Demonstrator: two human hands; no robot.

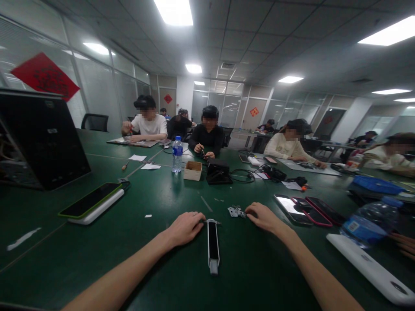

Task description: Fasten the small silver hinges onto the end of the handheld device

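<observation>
A slim, long object with a black face, pale edges and a grey lower end lies on the green table between my forearms. My left hand rests palm down beside its far end, fingers bent together. The fingertips meet a thin crosspiece there; how firmly they grip is hard to see. My right hand is closed at the fingertips on the edge of a small silvery metal part, a plate with holes lying on the table. Tiny loose bits lie just beyond it.
To the left are a green-edged phone on a white block and a black computer case. Ahead stand a water bottle, a small box and a black stand. Several phones and a large bottle are rightward. People sit opposite.
</observation>
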